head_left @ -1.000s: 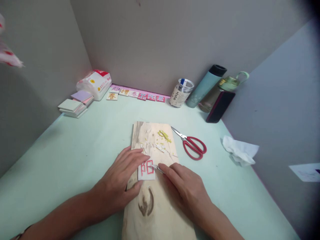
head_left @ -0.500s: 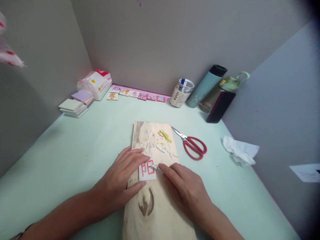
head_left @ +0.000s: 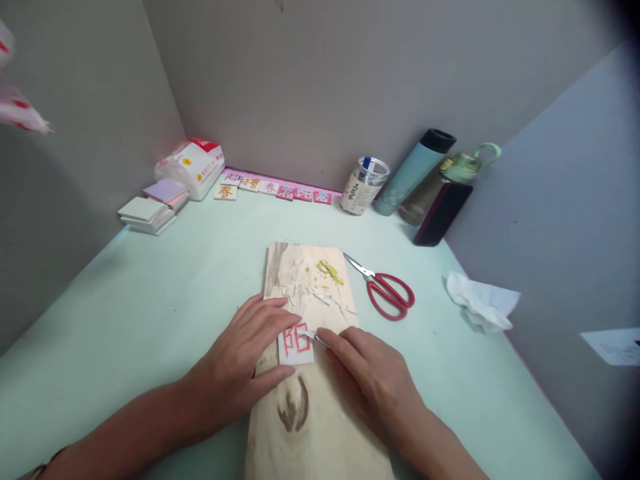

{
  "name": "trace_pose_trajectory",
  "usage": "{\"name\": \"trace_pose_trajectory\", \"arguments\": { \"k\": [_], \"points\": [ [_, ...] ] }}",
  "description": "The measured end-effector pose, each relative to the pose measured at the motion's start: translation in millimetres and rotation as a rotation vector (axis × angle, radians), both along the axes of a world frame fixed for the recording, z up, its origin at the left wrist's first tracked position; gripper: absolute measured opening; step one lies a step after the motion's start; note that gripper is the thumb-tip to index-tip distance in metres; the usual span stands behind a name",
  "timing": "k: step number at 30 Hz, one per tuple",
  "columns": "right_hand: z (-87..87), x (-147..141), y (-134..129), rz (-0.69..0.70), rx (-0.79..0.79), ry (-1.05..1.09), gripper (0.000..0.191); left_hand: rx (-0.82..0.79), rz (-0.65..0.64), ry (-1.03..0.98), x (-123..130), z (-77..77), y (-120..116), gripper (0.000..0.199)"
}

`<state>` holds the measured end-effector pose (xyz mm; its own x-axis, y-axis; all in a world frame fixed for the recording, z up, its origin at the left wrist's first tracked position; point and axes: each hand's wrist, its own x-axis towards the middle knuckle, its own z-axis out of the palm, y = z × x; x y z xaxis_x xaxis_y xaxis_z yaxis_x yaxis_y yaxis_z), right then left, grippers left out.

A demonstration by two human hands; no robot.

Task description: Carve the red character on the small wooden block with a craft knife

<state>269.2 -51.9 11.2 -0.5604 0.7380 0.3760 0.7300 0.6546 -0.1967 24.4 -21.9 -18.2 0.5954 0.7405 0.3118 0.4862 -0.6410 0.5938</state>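
Pale wood forms the long board (head_left: 345, 427) that lies lengthwise on the mint-green table (head_left: 200, 267) in my head view. On it rests a square white tile (head_left: 297, 358) with a red outlined character. My hands are apart from each other, one at each side of the tile. The left hand (head_left: 245, 353) is closed across it, forefinger at the far edge and thumb at the near edge. The right hand (head_left: 375, 370) is clamped on a slim, silver-coloured knife (head_left: 320, 341), whose pale pointed tip lies over the right part of the character; I cannot tell how deeply it touches. Beyond the tile, white shavings (head_left: 323, 295) and yellow-green scraps (head_left: 330, 271) lie on the board. Red-handled metal scissors (head_left: 389, 297) lie just right of the board, blades slightly parted. Against the back wall I note a row of small coloured character tiles (head_left: 303, 193); a clear labelled jar (head_left: 357, 195) stands to their right. Crumpled white tissue (head_left: 480, 303) lies near the table's right edge.
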Motion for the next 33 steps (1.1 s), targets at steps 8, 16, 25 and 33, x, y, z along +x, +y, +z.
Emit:
{"name": "trace_pose_trajectory", "arguments": {
  "k": [8, 16, 25, 33],
  "points": [
    [0.7, -0.5, 1.4, -0.002, 0.019, -0.010, 0.029, -0.009, 0.003, -0.008, -0.3, 0.2, 0.0, 0.043],
    [-0.3, 1.2, 0.4, -0.001, 0.006, -0.022, 0.031, 0.023, 0.014, 0.002, -0.6, -2.2, -1.5, 0.049],
    [1.6, 1.1, 0.9, 0.009, 0.028, -0.039, 0.033, 0.042, 0.051, -0.004, -0.3, -2.1, -2.5, 0.053],
    [0.6, 3.9, 0.3, 0.031, 0.005, -0.027, 0.033, 0.024, 0.049, 0.031, -0.6, 0.1, -2.7, 0.052]
  ]
}}
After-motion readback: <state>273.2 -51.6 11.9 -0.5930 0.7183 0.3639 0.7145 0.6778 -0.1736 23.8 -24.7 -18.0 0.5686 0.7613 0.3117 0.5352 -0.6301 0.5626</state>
